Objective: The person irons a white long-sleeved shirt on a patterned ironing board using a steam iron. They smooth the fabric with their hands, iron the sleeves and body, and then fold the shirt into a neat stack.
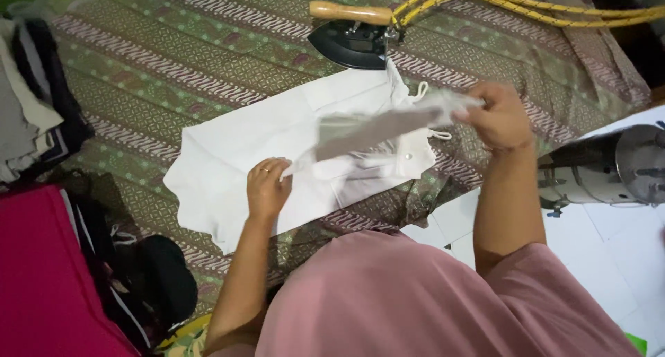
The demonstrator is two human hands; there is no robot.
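Lying at the far left, a pile of folded clothes [31, 100] is being left untouched. A blurred white strip of cloth [388, 127] is being stretched above the white garment [235, 156] spread on the patterned sheet [152, 66]: one end is being pinched by the left hand [269, 187], the other is being gripped by the raised right hand [497, 114]. Even tension is probably being needed, well short of the iron [350, 38] beyond.

Lifted cloth strip [388, 125] motion-blurred; yellow cord [526, 7] and clothes pile [31, 93] cut off by edges.
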